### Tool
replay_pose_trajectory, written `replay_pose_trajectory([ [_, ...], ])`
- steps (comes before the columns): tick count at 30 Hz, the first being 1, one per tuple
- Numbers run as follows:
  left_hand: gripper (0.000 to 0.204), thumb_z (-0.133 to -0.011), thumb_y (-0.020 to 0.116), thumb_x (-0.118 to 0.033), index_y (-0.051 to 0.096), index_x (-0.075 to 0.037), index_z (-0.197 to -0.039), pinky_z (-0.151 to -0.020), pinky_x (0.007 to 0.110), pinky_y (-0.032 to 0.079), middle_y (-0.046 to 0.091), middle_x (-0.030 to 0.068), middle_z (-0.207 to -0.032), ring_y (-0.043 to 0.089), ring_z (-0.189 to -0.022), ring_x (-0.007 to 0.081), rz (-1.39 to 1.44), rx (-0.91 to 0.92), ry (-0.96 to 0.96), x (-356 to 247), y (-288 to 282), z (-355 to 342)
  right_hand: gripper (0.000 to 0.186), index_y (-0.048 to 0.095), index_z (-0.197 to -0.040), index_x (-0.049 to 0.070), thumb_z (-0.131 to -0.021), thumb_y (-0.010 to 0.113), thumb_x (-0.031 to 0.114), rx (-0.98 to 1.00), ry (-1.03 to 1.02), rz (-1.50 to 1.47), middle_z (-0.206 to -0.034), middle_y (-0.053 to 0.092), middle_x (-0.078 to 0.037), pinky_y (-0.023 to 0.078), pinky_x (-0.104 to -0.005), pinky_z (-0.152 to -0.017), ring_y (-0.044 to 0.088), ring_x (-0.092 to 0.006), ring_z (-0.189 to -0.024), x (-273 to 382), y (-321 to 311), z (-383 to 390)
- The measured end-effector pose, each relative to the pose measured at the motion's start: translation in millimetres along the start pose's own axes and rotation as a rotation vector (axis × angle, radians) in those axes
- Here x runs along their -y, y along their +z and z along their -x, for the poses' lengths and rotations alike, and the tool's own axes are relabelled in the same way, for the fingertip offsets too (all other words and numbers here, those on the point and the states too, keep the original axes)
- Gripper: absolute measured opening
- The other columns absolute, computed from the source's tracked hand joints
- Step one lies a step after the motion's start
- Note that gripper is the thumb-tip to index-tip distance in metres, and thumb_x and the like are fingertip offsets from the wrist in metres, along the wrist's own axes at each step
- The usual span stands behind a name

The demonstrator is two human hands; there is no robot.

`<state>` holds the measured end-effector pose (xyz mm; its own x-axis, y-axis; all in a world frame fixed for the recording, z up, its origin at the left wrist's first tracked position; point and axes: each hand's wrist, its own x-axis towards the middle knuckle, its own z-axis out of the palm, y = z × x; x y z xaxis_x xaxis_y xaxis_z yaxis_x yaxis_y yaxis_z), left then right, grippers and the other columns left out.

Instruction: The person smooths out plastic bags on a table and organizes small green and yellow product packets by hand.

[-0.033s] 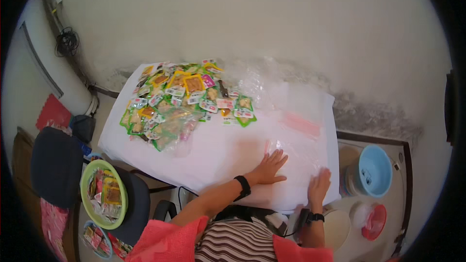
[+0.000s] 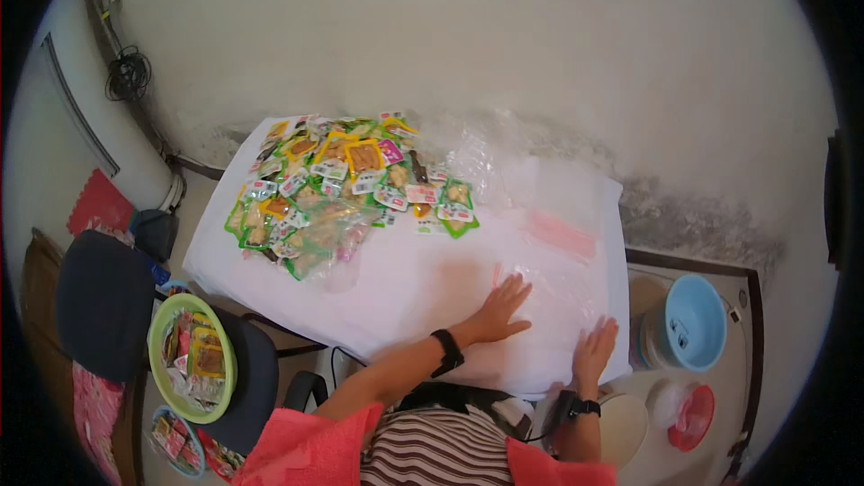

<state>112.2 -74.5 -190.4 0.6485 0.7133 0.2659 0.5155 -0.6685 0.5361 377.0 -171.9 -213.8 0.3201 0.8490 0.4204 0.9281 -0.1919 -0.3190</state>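
Note:
A thin clear plastic bag [image 2: 549, 292] lies flat near the right end of the white-covered table [image 2: 414, 292]. My left hand [image 2: 498, 313] rests palm down at the bag's near left edge, fingers spread and holding nothing. Farther right, by the table's right edge, my right hand [image 2: 594, 355] is open with its fingers stretched forward, close to the bag's near right side. Whether its palm touches the surface I cannot tell. Beyond the bag are more clear bags with a pink band [image 2: 560, 236].
A heap of small sealed food packets [image 2: 364, 157] covers the table's left half, with loose clear film [image 2: 481, 157] beside it. A green basin [image 2: 160, 342] of packets sits on a dark chair at left. Blue [image 2: 711, 306] and red [image 2: 700, 418] basins stand at right.
The view has shifted very slightly. My right hand's fingers look a little more spread; my left hand stays at the same place by the bag.

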Motion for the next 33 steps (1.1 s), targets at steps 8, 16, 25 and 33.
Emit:
replay_pose_trajectory([
  [8,0.06,-0.078,0.066,-0.006,0.029,-0.004,-0.124,-0.088,0.03,0.04,0.039,0.011,-0.116,0.041,-0.106,0.0188,0.899,-1.401,-0.946,77,-80,160,0.044,0.04,-0.13,-0.001,-0.088,0.046,0.01,-0.115,-0.062,-0.468,-0.134,0.041,-0.017,0.025,-0.0398,-0.105,0.035,-0.031,-0.127,55,-38,-9],
  [16,0.012,-0.086,0.055,-0.008,0.053,-0.011,-0.097,-0.068,0.023,0.044,0.053,-0.0024,-0.078,0.051,-0.071,0.0082,1.328,-1.521,-0.671,128,-160,227,0.048,0.044,-0.129,0.009,-0.084,0.059,0.019,0.673,-0.041,-0.979,-0.119,0.057,-0.011,0.038,-0.0366,-0.093,0.052,-0.0227,-0.11,183,-18,-41],
  [25,0.016,-0.085,0.056,-0.006,0.057,-0.004,-0.1,-0.064,0.026,0.047,0.056,0.0006,-0.081,0.054,-0.071,0.0113,1.429,-0.95,-0.557,60,-174,184,0.064,0.037,-0.131,-0.001,-0.081,0.065,0.029,0.661,-0.325,-0.83,-0.128,0.047,-0.02,0.037,-0.0367,-0.096,0.046,-0.0272,-0.119,271,18,-57],
  [33,0.02,-0.088,0.057,-0.02,0.06,-0.003,-0.098,-0.065,0.025,0.047,0.059,0.0017,-0.081,0.055,-0.067,0.0115,1.264,-0.345,-0.59,52,-188,170,0.054,0.046,-0.121,-0.001,-0.081,0.066,0.031,0.952,0.137,-1.284,-0.109,0.056,-0.014,0.043,-0.0303,-0.085,0.055,-0.0202,-0.099,295,51,-48],
])
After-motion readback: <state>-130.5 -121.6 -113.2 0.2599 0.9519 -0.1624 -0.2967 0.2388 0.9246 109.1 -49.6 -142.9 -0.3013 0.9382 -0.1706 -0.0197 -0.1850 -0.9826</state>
